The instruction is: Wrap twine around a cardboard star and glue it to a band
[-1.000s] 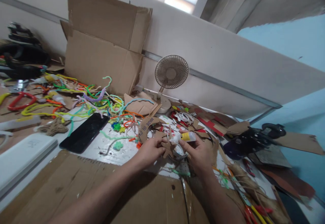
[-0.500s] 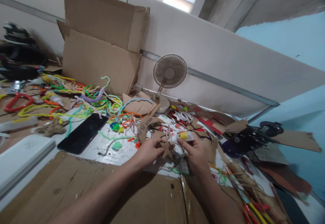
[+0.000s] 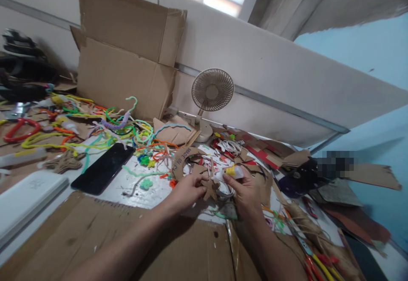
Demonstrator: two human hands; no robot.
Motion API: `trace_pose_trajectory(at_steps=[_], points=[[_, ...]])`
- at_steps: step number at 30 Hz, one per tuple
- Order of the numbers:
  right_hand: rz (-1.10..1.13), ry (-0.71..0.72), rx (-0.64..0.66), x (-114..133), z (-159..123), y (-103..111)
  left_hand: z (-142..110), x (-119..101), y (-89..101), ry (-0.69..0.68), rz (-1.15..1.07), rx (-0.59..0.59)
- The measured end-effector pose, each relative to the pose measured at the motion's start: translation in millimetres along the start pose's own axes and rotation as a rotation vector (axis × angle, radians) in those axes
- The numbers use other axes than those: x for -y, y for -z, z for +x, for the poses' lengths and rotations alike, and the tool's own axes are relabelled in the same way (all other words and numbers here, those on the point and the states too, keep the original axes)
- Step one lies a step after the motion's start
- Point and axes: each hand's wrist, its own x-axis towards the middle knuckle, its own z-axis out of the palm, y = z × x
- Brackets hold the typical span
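Note:
Between the fingers of my left hand (image 3: 190, 191) is a small brown cardboard star (image 3: 210, 190), held just above the worktable. My right hand (image 3: 247, 194) is closed around a small white glue bottle (image 3: 234, 171) with a yellow label, lying nearly sideways. Its nozzle end points left, close over the star; whether it touches cannot be made out. Behind both hands lies a cardboard ring (image 3: 179, 164) with printed letters. A roll of tape or similar pale ring (image 3: 225, 191) shows under the bottle, partly hidden by my right hand.
A black phone (image 3: 103, 168), a white power bank (image 3: 33, 196) and tangled pipe cleaners (image 3: 121, 121) lie to the left. A small fan (image 3: 212, 89) stands behind, beside an upright cardboard box (image 3: 127, 51). Scissors (image 3: 307, 247) and twine (image 3: 306, 221) lie right. A cardboard sheet (image 3: 153, 247) covers the front.
The star in my left hand has turned slightly and shows more of its face. The glue bottle has stayed almost in the same place, and both hands keep their hold.

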Motion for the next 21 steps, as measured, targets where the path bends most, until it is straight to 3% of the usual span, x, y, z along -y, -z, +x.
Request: trace_pose_trajectory(at_steps=[15, 21], points=[[0.019, -0.048, -0.021, 5, -2, -2, -3, -14, -2.1, 0.038, 0.013, -0.006], [-0.010, -0.047, 0.053, 2, -2, 1, -3, -15, 1.3, 0.008, 0.042, -0.032]])
